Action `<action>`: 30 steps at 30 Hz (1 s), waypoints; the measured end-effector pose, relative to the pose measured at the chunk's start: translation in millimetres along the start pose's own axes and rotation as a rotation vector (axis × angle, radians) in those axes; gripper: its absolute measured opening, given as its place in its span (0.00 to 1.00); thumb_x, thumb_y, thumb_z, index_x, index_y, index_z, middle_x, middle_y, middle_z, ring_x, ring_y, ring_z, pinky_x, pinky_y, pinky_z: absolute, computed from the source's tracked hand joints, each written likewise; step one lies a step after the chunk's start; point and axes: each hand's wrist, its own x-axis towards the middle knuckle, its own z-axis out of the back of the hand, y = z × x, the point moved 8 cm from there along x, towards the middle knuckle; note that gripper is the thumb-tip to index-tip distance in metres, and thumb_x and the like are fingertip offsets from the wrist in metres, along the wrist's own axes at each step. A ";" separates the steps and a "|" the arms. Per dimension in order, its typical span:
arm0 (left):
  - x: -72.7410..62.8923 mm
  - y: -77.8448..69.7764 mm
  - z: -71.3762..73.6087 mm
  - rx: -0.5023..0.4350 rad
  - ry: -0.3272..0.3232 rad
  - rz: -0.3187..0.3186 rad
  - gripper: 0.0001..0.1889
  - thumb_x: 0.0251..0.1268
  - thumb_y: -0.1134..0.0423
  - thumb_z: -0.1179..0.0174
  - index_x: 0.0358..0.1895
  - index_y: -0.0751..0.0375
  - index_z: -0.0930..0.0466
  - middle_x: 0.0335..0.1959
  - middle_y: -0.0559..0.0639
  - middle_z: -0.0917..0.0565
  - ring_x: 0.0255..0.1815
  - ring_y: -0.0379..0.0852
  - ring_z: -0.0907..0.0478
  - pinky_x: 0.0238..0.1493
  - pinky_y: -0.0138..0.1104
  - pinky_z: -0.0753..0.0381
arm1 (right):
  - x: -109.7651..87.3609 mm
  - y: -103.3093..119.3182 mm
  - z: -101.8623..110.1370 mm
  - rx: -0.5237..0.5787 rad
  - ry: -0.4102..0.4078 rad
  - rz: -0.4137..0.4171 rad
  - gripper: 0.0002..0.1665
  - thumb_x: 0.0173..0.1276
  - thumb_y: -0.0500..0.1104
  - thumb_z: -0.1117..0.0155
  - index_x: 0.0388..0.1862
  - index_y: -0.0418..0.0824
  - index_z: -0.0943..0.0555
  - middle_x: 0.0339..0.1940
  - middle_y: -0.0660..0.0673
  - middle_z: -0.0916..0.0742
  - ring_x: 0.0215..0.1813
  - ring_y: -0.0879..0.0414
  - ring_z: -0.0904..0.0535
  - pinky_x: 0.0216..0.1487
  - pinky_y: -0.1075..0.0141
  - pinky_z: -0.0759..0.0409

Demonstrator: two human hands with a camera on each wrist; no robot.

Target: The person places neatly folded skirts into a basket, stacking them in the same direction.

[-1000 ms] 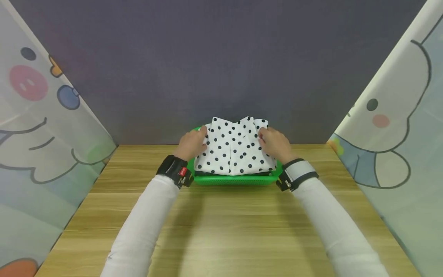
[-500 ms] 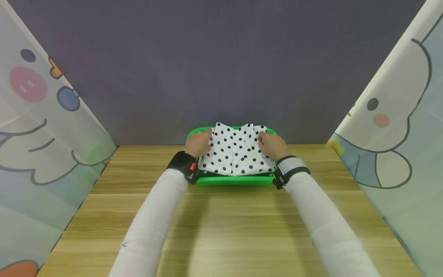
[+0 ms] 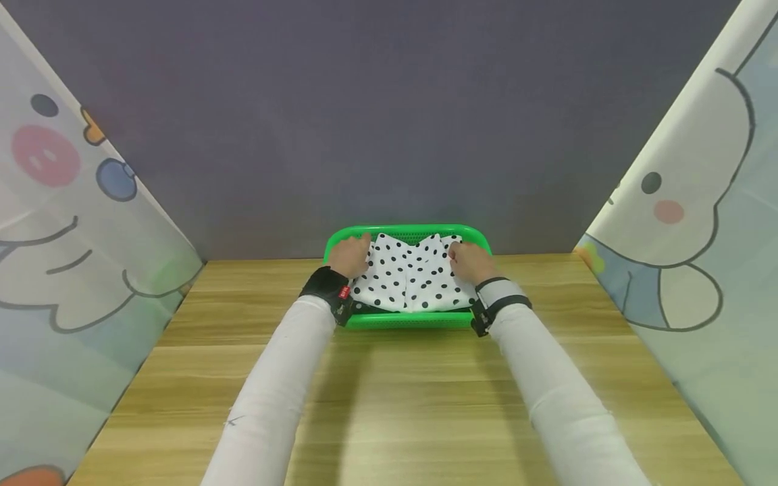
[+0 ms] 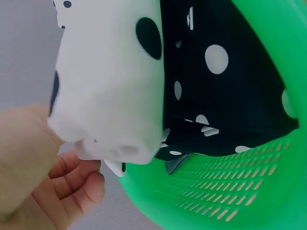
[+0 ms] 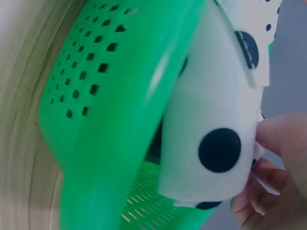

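Note:
A folded white garment with black polka dots (image 3: 413, 277) lies within the outline of a green plastic basket (image 3: 407, 322) in the head view. My left hand (image 3: 349, 256) pinches its left edge between thumb and fingers. On the opposite side, my right hand (image 3: 470, 262) grips the right edge. Under the white garment, black cloth with white dots (image 4: 225, 86) shows inside the basket in the left wrist view. The right wrist view shows the garment's rounded fold (image 5: 211, 143) just inside the basket's rim, with thumb and fingertips at its edge.
The basket stands at the back of a wooden table (image 3: 401, 405), close to a dark grey wall (image 3: 389, 121). Panels with cartoon animals, one on the left (image 3: 61, 283) and one on the right (image 3: 687, 270), flank the table.
Both hands have come lower and slightly closer together with the garment. Its top edge has sunk below the basket's back rim, which now shows behind it.

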 end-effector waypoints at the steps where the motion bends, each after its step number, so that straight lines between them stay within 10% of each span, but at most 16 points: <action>1: 1.6 2.3 -2.0 0.001 0.008 0.009 0.30 0.60 0.66 0.44 0.66 0.66 0.42 0.37 0.61 0.18 0.33 0.55 0.19 0.28 0.40 0.22 | 0.2 0.1 -1.3 -0.001 0.013 -0.001 0.11 0.66 0.36 0.49 0.43 0.32 0.23 0.41 0.36 0.18 0.41 0.44 0.23 0.43 0.54 0.24; 22: -12.4 18.2 -19.5 -0.002 0.200 0.145 0.20 0.64 0.57 0.48 0.55 0.65 0.29 0.37 0.58 0.20 0.30 0.49 0.24 0.30 0.36 0.27 | -15.4 -14.9 -27.5 0.011 0.324 -0.191 0.19 0.69 0.45 0.53 0.53 0.35 0.30 0.44 0.37 0.21 0.37 0.49 0.28 0.36 0.60 0.29; 30: -11.2 29.0 -37.9 -0.032 0.287 0.163 0.13 0.68 0.57 0.54 0.45 0.62 0.26 0.28 0.52 0.25 0.24 0.45 0.29 0.26 0.33 0.32 | -16.7 -9.9 -28.7 0.004 0.351 -0.155 0.27 0.70 0.46 0.57 0.65 0.35 0.36 0.61 0.33 0.26 0.55 0.42 0.27 0.56 0.49 0.29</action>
